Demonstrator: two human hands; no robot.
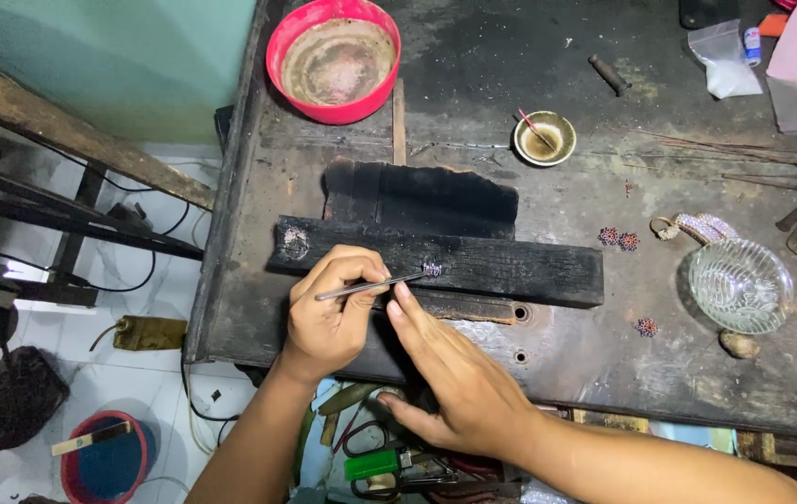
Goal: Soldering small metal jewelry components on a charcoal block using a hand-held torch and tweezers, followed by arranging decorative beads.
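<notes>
My left hand (333, 313) grips thin metal tweezers (370, 287), whose tip touches a small beaded jewellery piece (432, 269) lying on a charred black wooden block (510, 264). My right hand (450, 373) rests flat on the bench below the block, fingers together, index fingertip close under the tweezers. It holds nothing. A second burnt slab (436, 198) lies behind the block.
A red basin (335, 58) stands at the back of the dark workbench (585, 364). A small brass bowl (545, 138), a clear glass dish (740, 285), small red jewelled pieces (619, 239) and a beaded ring (697, 227) sit to the right. Scissors and a green lighter (375, 463) lie below the bench edge.
</notes>
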